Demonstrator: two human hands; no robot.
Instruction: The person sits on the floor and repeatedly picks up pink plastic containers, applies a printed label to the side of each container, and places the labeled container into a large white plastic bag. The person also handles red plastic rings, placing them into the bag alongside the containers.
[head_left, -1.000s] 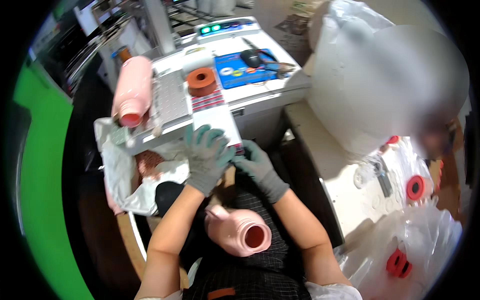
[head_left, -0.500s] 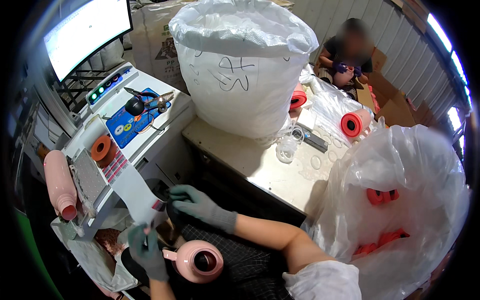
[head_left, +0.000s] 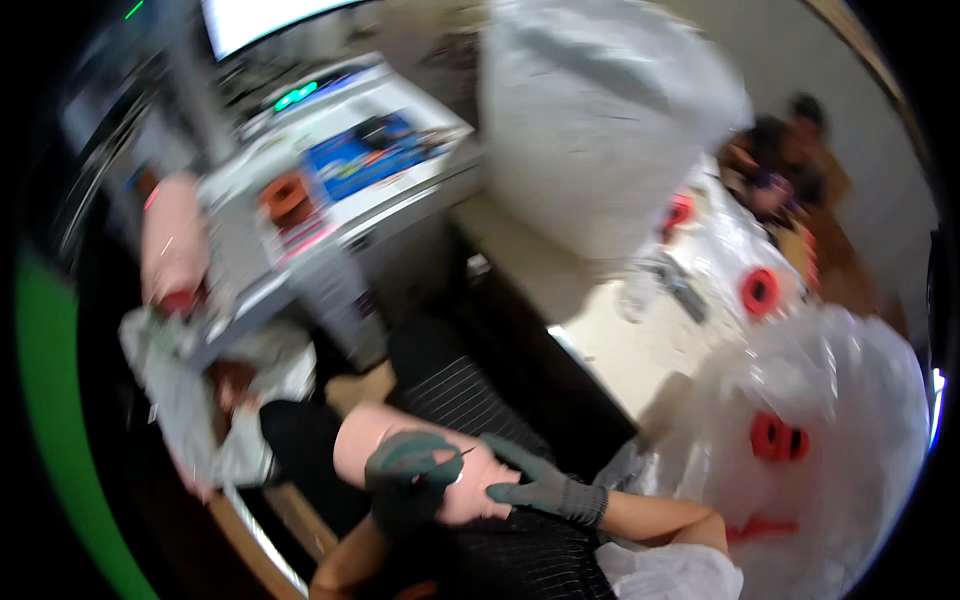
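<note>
Clear plastic bag [head_left: 850, 400] at right, red parts [head_left: 780, 438] inside. Big white sack [head_left: 600, 130] upright on the pale bench [head_left: 630, 360]. White workstation [head_left: 400, 200] at upper left, blue mat [head_left: 350, 170] on top. Another person [head_left: 780, 165] sits at far upper right, details blurred.

Pink bottle [head_left: 375, 440] lies slanted across the lap, neck end toward the right hand. Right hand [head_left: 545, 490], gray-green glove: thumb parted from the fingers, the two clasped across the bottle's shoulder by the neck. Left hand [head_left: 415, 475], darker glove: fingers bent over the bottle's side and touching it; blur, cannot tell whether fingertips pinch anything. Thin dark line by those fingertips, too blurred to identify.

Second pink bottle [head_left: 172, 240] lies at the workstation's left edge, mouth toward the wearer. Orange-brown tape roll [head_left: 287, 200] on the workstation. Red ring-shaped part [head_left: 748, 292] on the bench's far side.
</note>
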